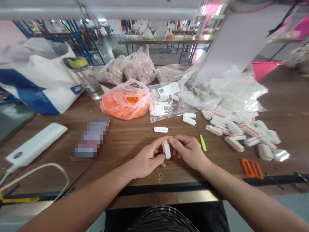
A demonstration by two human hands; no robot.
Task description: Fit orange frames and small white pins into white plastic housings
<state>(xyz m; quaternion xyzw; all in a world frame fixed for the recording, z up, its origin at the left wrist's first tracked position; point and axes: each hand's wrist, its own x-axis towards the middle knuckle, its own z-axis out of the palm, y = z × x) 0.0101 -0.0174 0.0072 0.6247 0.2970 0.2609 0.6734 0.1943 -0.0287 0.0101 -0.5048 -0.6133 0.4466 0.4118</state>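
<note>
My left hand [149, 158] and my right hand [188, 149] meet over the wooden table [127, 135] near its front edge. Both pinch one small white plastic piece with an orange ring [166, 149] between their fingertips. A green-handled pick tool [202, 141] lies just right of my right hand. One loose white piece [161, 129] lies a little beyond my hands, and two more white pieces [189, 118] lie further back.
A pile of white pieces with orange rings [243, 132] lies at the right, with clear bags behind. An orange-filled bag [124, 101], a bottle [85, 77], a white power bank [36, 143] with cable and loose orange rings [251, 168] are also on the table.
</note>
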